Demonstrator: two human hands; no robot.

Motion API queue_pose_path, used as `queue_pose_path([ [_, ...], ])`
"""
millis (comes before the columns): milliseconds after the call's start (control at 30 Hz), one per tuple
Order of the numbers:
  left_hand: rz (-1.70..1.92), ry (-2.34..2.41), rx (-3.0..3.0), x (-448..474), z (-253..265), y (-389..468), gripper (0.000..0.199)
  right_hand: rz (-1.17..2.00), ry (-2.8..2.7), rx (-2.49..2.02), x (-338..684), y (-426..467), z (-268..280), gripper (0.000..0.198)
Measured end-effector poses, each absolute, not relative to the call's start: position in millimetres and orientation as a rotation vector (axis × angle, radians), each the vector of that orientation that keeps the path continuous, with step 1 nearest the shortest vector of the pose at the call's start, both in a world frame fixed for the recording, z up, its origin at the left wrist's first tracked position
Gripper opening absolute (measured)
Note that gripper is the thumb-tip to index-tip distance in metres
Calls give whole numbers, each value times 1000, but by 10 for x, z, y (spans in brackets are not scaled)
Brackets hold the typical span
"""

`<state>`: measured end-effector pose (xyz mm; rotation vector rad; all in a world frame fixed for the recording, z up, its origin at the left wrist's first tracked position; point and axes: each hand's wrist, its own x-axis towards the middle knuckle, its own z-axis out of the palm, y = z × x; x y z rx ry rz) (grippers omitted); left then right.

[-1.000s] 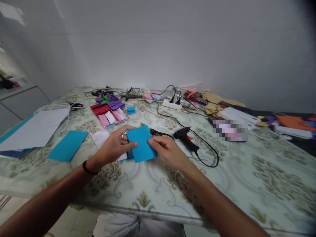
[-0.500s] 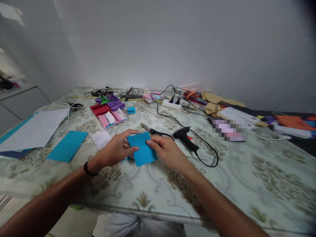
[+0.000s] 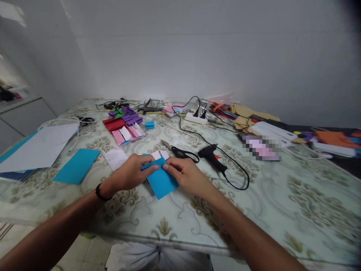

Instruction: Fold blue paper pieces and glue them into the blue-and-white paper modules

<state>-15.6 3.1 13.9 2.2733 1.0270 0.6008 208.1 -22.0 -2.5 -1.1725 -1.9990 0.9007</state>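
Both hands hold a small blue sheet of paper (image 3: 161, 183) above the table, tilted with one corner toward me. My left hand (image 3: 134, 174) pinches its upper left edge, thumb on top. The fingers of my right hand (image 3: 187, 174) close on its upper right edge, thumb on the face. Behind the sheet, partly hidden, lie small white paper pieces (image 3: 159, 154) and more blue paper. Scissors (image 3: 180, 151) lie just beyond my right hand, their blades pointing away to the left. A black glue gun (image 3: 213, 158) lies to the right of that hand.
Left are a blue paper rectangle (image 3: 76, 166), a white paper piece (image 3: 115, 158) and large white sheets (image 3: 42, 146). Folded red paper (image 3: 114, 125) and pink paper (image 3: 128, 134) lie farther back. A power strip (image 3: 195, 119) feeds black cords; a phone (image 3: 261, 146) lies right.
The blue sheet has turned and tipped, its lower corner now nearer me. My fingers have shifted to its upper edge. White pieces behind it have come into sight.
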Motion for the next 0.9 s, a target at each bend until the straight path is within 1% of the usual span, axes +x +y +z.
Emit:
queue_pose_path([
  [200, 569, 999, 2317, -159, 136, 43, 36, 892, -1989, -1170, 2077, -231, -26, 37],
  [367, 532, 1000, 2359, -156, 130, 27, 36, 872, -1994, -1124, 2068, -240, -7, 31],
  [533, 507, 993, 2382, -153, 104, 18, 33, 818, -2030, -1087, 2065, -242, -9, 31],
  [667, 513, 971, 2419, -155, 94, 18, 31, 815, -2007, -1085, 2051, -239, -27, 26],
  [900, 515, 921, 2421, -164, 112, 7, 32, 794, -2008, -1061, 2039, -253, -10, 27],
])
